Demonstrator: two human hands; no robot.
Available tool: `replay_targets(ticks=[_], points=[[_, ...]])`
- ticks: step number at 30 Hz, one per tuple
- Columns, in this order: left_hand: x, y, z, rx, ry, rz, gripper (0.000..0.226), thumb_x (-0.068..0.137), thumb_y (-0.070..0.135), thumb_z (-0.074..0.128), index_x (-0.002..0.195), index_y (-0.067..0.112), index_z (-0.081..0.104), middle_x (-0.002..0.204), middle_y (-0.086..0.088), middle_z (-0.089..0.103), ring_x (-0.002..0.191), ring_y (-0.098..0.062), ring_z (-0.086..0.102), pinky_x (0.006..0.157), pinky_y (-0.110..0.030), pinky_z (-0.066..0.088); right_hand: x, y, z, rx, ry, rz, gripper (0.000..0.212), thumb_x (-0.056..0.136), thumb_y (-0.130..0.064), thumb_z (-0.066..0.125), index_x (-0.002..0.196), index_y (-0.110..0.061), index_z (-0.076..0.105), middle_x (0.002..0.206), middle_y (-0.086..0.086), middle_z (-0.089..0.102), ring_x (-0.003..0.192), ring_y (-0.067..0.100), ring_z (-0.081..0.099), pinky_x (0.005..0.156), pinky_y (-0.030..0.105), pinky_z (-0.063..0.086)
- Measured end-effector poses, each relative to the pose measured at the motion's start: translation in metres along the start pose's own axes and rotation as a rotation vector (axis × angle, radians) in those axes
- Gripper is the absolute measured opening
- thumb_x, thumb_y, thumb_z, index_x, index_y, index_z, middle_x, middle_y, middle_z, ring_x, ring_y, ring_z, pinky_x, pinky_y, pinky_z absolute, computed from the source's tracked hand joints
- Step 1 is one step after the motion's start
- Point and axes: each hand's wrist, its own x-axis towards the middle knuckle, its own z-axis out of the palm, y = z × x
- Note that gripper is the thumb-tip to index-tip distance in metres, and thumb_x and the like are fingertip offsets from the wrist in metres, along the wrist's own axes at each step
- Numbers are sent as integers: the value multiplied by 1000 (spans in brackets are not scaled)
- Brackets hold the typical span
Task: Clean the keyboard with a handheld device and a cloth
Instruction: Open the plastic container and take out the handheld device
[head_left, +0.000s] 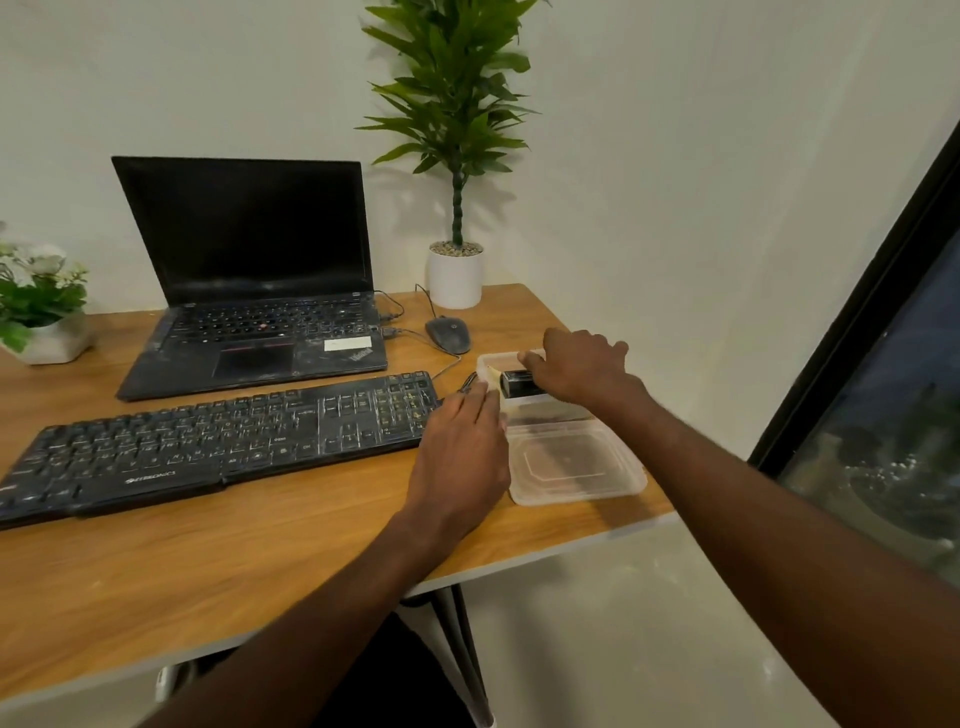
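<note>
A person leans over a wooden worktop (291, 561), both bare arms stretched toward a clear plastic container (530, 410) at its right edge. The right hand (582, 366) reaches into the container from above, its fingers curled down around a small black handheld device (517, 384) that sits inside, at the far end. The left hand (460, 447) lies flat with straight fingers against the container's near-left wall, steadying it; its fingertips reach to the rim just beside the device. The container's clear lid (571, 465) lies flat on the worktop, touching the container on its near side and close to the worktop's corner.

The black keyboard (208, 441) lies across the left and middle of the worktop, its right end just beside the left hand. Behind it stands an open black laptop (249, 291), its screen dark. A black mouse (448, 334) rests to the right of the laptop, between it and the container, its cable trailing back toward the wall. A tall green plant in a white pot (455, 275) stands at the back against the pale wall, and a low white planter with white flowers (39, 306) sits at the far left edge. A dark-framed window (883, 374) fills the right side. No cloth can be made out.
</note>
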Motion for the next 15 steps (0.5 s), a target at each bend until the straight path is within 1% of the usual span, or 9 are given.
replay_targets(ticks=[3,5,7,9,11,12,15], points=[[0,2,-2,-23,1,-6,40,106,15,59,142,-2,63,145,-21,64,126,-37,62,104,-50,53,10,-3,-3,-110,-76,-17,48,99,-62,46,122,-20,55,124,8,62,118,33,54,102,53,33],[0,2,-3,-34,-3,-14,40,107,15,58,143,-2,62,145,-20,64,126,-36,61,105,-51,52,14,-4,-4,-138,-126,-25,45,97,-65,50,114,-23,55,124,7,60,120,32,52,102,53,33],[1,1,-4,-32,-9,-21,41,107,16,56,144,-1,61,146,-19,63,127,-36,60,105,-51,52,19,-3,-5,-112,-155,-21,46,93,-68,54,107,-24,52,124,8,60,120,32,51,102,53,34],[1,1,-4,-32,-10,-21,41,107,16,57,144,-1,61,145,-19,64,126,-36,60,104,-51,52,22,-1,-5,-71,-165,-20,50,90,-69,59,111,-24,54,126,8,61,120,32,51,102,52,35],[1,1,-4,-41,-16,-24,41,107,16,57,144,-1,61,146,-19,63,127,-36,59,105,-51,51,23,1,-5,-11,-158,-16,61,85,-69,66,124,-23,57,129,7,60,123,32,51,103,51,36],[1,1,-5,-43,-21,-27,41,107,16,56,145,0,61,146,-18,63,127,-35,59,105,-51,51,23,3,-4,28,-150,-15,66,82,-70,69,127,-23,57,130,6,60,124,31,52,104,51,38],[1,2,-5,-39,-32,-36,42,107,17,57,145,2,61,147,-17,62,127,-34,59,104,-51,51,20,7,-1,143,-132,-32,73,73,-68,79,123,-19,60,121,3,64,113,26,58,101,52,46]])
